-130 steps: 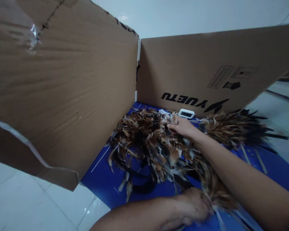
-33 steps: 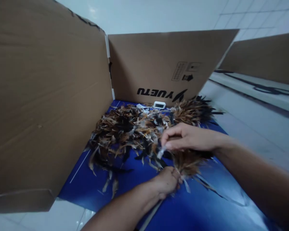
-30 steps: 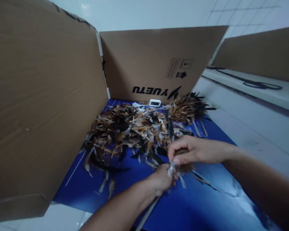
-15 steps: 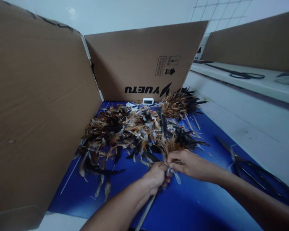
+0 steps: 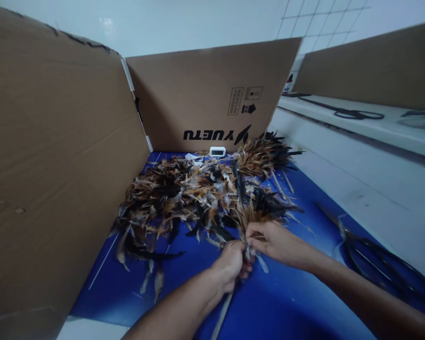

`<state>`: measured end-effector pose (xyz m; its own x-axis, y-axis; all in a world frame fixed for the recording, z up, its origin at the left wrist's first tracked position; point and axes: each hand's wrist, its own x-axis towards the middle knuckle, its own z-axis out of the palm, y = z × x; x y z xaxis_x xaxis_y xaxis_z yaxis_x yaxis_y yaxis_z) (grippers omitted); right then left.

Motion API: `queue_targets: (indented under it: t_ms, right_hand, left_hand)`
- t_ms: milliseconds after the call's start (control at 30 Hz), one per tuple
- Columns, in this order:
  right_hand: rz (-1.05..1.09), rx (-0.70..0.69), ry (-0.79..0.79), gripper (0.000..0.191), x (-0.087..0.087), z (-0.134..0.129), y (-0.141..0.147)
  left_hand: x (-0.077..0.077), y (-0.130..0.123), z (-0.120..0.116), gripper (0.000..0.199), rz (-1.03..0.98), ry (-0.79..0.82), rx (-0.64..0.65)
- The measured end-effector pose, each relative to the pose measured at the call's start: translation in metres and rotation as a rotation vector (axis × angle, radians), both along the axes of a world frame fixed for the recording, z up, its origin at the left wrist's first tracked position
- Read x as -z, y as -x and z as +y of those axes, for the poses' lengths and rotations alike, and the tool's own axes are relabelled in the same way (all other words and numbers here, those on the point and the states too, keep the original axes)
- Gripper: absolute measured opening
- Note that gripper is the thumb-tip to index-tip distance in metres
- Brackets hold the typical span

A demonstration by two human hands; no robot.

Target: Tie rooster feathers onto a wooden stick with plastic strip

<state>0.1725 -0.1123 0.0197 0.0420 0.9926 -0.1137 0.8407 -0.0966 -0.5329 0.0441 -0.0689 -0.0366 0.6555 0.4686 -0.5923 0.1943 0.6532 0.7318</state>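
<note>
My left hand [image 5: 234,262] is wrapped round a thin pale stick [image 5: 222,316], just below a bunch of brown and black feathers [image 5: 265,205]. Beside it, the fingers of my right hand [image 5: 265,238] pinch at the point where the feathers meet the stick. A translucent strip [image 5: 262,263] hangs out below my right fingers. What exactly the right fingertips grip is too small to tell. A wide heap of loose brown, black and whitish feathers [image 5: 184,193] lies just beyond my hands on the blue surface [image 5: 269,302].
Large black-handled scissors [image 5: 375,259] lie at the right. Another feather bunch [image 5: 262,153] and a small white digital display [image 5: 217,151] are at the back. Cardboard panels [image 5: 56,165] stand at the left and back. More scissors [image 5: 354,114] rest on the white ledge [image 5: 396,134].
The view has shifted slightly. The stick's lower end has swung a little to the right, and both hands stay together at the base of the feather bunch.
</note>
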Motion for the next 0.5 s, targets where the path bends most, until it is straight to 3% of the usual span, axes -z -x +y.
queue_targets:
  t_ms: [400,500]
  right_hand:
    - [0.004,0.091,-0.008,0.014,-0.0010,-0.0001,0.0075]
    - [0.038,0.132,-0.026,0.013,-0.0006,-0.0008,0.0087]
  left_hand:
    - [-0.0050,0.0001,-0.0029,0.011,-0.004,-0.102,0.034]
    - [-0.0044,0.0009,-0.0023,0.017,-0.027,-0.129,0.031]
